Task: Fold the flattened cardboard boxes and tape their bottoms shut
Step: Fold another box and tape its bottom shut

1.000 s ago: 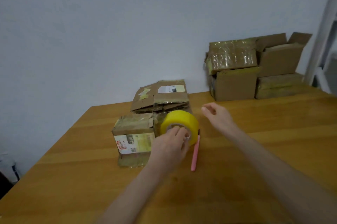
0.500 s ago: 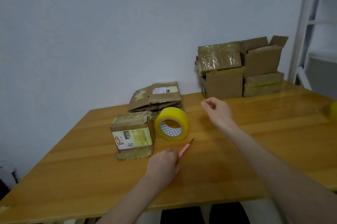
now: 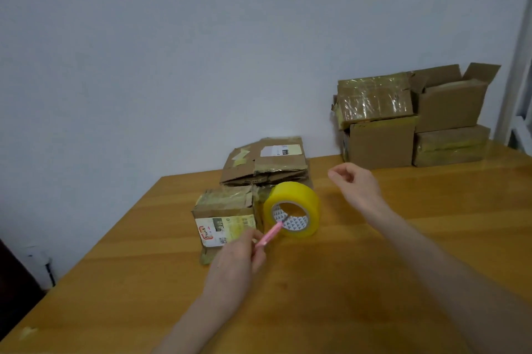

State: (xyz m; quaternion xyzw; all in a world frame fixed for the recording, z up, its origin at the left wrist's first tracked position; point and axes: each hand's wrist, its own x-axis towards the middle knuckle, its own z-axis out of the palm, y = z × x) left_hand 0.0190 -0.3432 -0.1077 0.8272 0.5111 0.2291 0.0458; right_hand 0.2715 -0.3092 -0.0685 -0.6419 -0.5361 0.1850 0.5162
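Observation:
A yellow tape roll (image 3: 299, 204) stands on edge on the wooden table (image 3: 374, 281). Left of it sits a small folded box (image 3: 224, 218) with a printed label and taped top. Behind both lies a stack of flattened cardboard boxes (image 3: 267, 160). My left hand (image 3: 236, 264) grips a pink utility knife (image 3: 269, 234), its tip raised in front of the roll's core. My right hand (image 3: 355, 184) hovers to the right of the roll, fingers loosely curled, holding nothing.
Several assembled boxes (image 3: 411, 117) are stacked against the wall at the table's far right; one has its top flaps open. A white frame (image 3: 515, 65) stands at the right edge. A scrap of tape (image 3: 27, 332) lies near the table's front left.
My left hand let go of the tape roll, dropped to the table, and picked up the pink knife, which is now lifted toward the roll. My right hand barely moved.

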